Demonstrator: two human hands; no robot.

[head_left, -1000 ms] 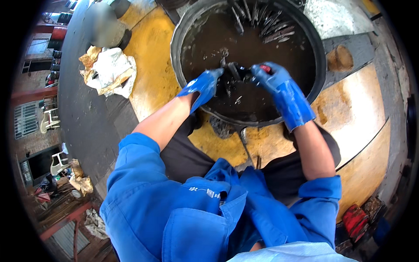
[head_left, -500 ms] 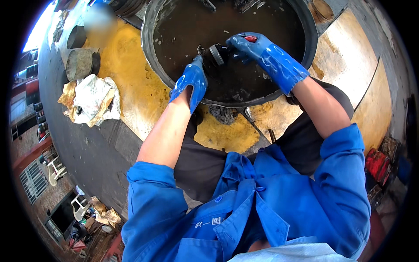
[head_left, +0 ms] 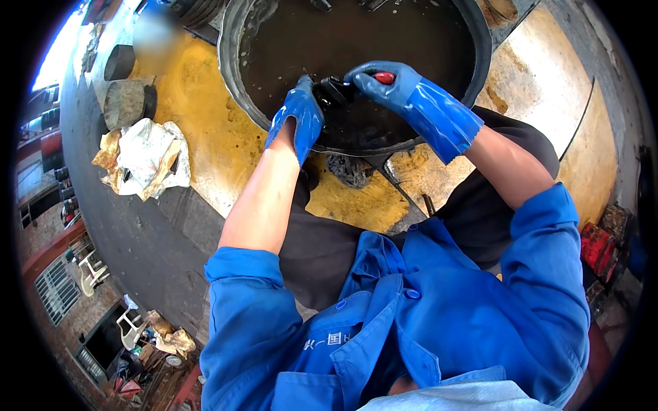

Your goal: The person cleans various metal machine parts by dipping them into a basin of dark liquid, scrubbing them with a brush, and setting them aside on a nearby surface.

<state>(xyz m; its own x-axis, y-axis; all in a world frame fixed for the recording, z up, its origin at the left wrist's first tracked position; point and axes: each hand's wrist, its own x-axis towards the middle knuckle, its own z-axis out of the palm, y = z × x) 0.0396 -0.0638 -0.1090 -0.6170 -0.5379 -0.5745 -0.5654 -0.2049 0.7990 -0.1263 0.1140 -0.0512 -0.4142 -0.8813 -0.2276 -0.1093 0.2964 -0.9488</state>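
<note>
Both my hands wear blue rubber gloves, over a round metal tub [head_left: 232, 77] of murky brown liquid [head_left: 370, 38]. My left hand [head_left: 300, 113] is closed at the near left side of the tub, gripping a wet black part [head_left: 334, 90] that points toward the right. My right hand [head_left: 392, 85] is wrapped round a tool with a red handle [head_left: 384, 78], its end poking out of the fist. The tool's working end lies against or close to the black part; its kind is hidden. Dark pieces [head_left: 321, 4] stick up at the tub's far side.
A crumpled white and tan cloth or bag [head_left: 152, 157] lies on the floor at left, by a grey cylinder [head_left: 125, 104]. A dark grey wad [head_left: 351, 170] sits on the yellow floor sheet [head_left: 356, 202] before the tub. Something red [head_left: 598, 248] stands at far right.
The black part has turned, and its pale ring no longer shows. My right hand has shifted slightly left, with more of the red handle showing.
</note>
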